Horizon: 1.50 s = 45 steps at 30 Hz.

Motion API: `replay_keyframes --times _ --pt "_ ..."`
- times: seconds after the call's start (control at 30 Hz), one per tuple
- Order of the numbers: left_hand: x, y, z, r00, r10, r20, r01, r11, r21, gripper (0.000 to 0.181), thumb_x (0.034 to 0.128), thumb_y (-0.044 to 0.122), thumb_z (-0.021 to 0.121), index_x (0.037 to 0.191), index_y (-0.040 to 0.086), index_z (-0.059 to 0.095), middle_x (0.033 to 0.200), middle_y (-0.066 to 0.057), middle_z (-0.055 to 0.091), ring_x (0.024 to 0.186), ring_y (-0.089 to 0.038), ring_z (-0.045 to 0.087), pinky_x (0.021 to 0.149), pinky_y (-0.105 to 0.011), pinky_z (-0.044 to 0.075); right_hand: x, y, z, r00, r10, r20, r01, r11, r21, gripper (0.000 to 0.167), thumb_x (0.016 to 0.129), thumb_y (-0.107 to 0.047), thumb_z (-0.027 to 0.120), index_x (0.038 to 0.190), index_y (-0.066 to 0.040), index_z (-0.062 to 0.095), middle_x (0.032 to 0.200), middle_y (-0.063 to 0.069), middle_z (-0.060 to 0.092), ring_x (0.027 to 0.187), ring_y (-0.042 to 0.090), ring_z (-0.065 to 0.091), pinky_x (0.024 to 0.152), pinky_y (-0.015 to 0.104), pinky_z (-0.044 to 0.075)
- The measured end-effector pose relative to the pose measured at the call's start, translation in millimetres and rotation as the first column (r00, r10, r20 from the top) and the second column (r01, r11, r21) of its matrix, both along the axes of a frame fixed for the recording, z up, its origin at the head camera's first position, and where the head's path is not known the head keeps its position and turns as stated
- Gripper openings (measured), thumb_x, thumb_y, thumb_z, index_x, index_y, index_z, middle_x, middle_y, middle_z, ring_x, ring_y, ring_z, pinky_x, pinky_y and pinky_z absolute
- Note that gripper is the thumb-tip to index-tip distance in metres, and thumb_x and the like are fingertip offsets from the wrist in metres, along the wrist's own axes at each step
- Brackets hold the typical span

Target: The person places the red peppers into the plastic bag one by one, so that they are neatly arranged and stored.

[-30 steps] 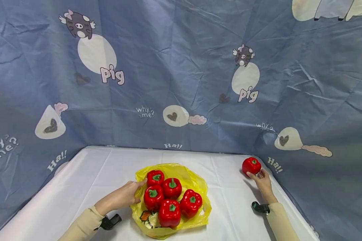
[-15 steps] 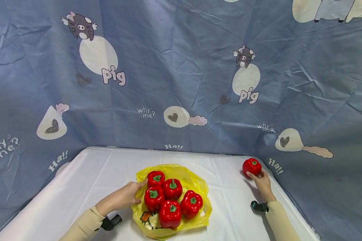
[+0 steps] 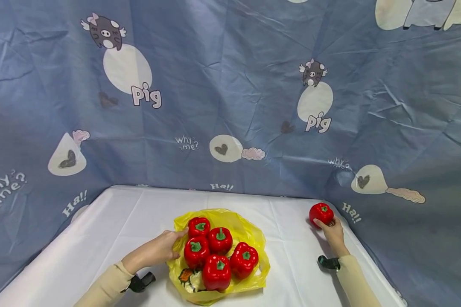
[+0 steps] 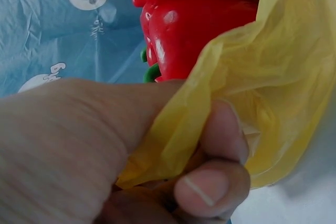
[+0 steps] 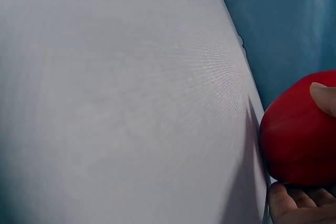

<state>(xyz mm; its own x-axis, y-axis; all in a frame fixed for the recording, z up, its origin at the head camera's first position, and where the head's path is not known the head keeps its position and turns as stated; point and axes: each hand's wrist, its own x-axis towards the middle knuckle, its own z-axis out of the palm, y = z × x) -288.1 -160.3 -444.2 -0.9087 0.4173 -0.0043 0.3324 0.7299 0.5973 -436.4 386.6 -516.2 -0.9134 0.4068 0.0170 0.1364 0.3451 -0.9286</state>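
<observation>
My left hand point(image 3: 157, 249) pinches the left edge of a yellow plastic bag point(image 3: 253, 230); in the left wrist view the film point(image 4: 283, 77) runs between thumb and fingers. Several red bell peppers with green stems, such as the front one point(image 3: 216, 275), lie on the spread bag. At the table's far right corner my right hand point(image 3: 333, 236) holds another red bell pepper point(image 3: 320, 213). The right wrist view has the thumb on top of this pepper point(image 5: 299, 135) and the fingers beneath it. Whether it touches the table I cannot tell.
A white cloth covers the table point(image 3: 138, 226). Behind it and along both sides hangs a blue curtain point(image 3: 230, 94) with pig prints. Each wrist wears a black camera, like the left one point(image 3: 141, 282).
The head view has shifted slightly. Both hands keep their hold, and the right forearm has drifted a little to the left. The peppers and bag look the same.
</observation>
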Motion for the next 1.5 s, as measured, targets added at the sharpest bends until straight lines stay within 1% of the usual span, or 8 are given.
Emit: replay_keyframes --times 0.17,0.4,0.57,0.83,1.17,1.33,1.43,1.5 --pt "-1.1 -0.3 0.8 1.0 -0.007 -0.021 0.007 1.0 -0.016 0.069 0.0731 -0.009 0.074 0.136 -0.015 0.045 0.134 -0.035 0.05 0.093 -0.024 0.054 0.063 -0.029 0.044 2.6 -0.3 0.6 1.0 0.015 0.018 -0.015 1.0 0.007 0.101 0.083 -0.034 0.072 0.15 0.008 0.008 0.152 0.034 0.021 0.139 0.047 0.023 0.112 0.056 0.024" --pt "0.4 -1.5 -2.0 1.0 -0.002 0.008 0.001 1.0 0.012 0.07 0.0738 -0.01 0.073 0.137 -0.015 0.043 0.137 -0.035 0.047 0.074 -0.019 0.052 0.052 -0.024 0.041 2.2 0.6 -0.7 0.999 0.026 0.038 -0.026 1.0 0.015 0.104 0.083 -0.035 0.072 0.15 0.008 0.006 0.153 0.034 0.018 0.139 0.048 0.022 0.112 0.056 0.025" --pt "0.3 -1.5 -2.2 1.0 -0.007 -0.007 0.007 1.0 0.021 0.069 0.0729 -0.01 0.073 0.136 -0.016 0.044 0.136 -0.036 0.047 0.084 -0.023 0.054 0.054 -0.025 0.043 1.9 0.6 0.1 0.998 0.043 0.041 -0.044 0.999 0.025 0.104 0.083 -0.036 0.072 0.151 0.007 0.005 0.153 0.034 0.017 0.139 0.048 0.022 0.111 0.056 0.025" --pt "1.6 0.1 -0.6 1.0 0.0 -0.007 0.0 1.0 0.012 0.069 0.0732 -0.009 0.074 0.136 -0.014 0.045 0.136 -0.034 0.049 0.087 -0.023 0.053 0.056 -0.025 0.042 8.4 -1.3 3.1 0.995 0.096 0.033 -0.097 0.995 0.024 0.096 0.088 -0.032 0.065 0.15 0.009 0.004 0.153 0.035 0.018 0.139 0.048 0.023 0.113 0.055 0.024" --pt "0.9 0.6 0.2 1.0 -0.004 0.005 0.004 1.0 0.007 0.07 0.0741 -0.01 0.073 0.137 -0.015 0.043 0.136 -0.035 0.048 0.064 -0.016 0.046 0.049 -0.022 0.039 17.8 -15.1 15.9 0.988 0.155 0.013 -0.156 0.987 0.041 0.088 0.091 -0.027 0.061 0.149 0.011 0.007 0.152 0.035 0.02 0.139 0.047 0.025 0.112 0.053 0.026" --pt "0.7 1.1 1.2 1.0 -0.006 -0.003 0.006 1.0 0.004 0.07 0.0738 -0.01 0.073 0.137 -0.015 0.043 0.136 -0.035 0.049 0.071 -0.017 0.05 0.051 -0.023 0.04 21.0 -25.3 23.5 0.974 0.226 -0.032 -0.227 0.974 -0.004 0.081 0.091 -0.021 0.061 0.149 0.01 0.012 0.151 0.032 0.026 0.138 0.043 0.03 0.112 0.051 0.028" --pt "1.1 1.4 0.9 1.0 -0.008 0.004 0.008 1.0 0.008 0.07 0.074 -0.01 0.073 0.137 -0.015 0.042 0.135 -0.035 0.048 0.069 -0.017 0.048 0.05 -0.023 0.039 22.5 -33.3 29.1 0.963 0.266 -0.041 -0.267 0.963 -0.024 0.077 0.092 -0.019 0.06 0.148 0.008 0.015 0.15 0.029 0.029 0.138 0.038 0.033 0.112 0.046 0.032" --pt "1.5 1.4 1.0 1.0 -0.009 0.005 0.009 1.0 0.009 0.071 0.074 -0.01 0.073 0.137 -0.015 0.042 0.135 -0.035 0.049 0.068 -0.017 0.047 0.05 -0.023 0.039 23.4 -39.0 33.2 0.957 0.287 -0.041 -0.289 0.957 -0.035 0.076 0.092 -0.018 0.06 0.149 0.006 0.015 0.151 0.027 0.03 0.138 0.036 0.034 0.108 0.034 0.038"
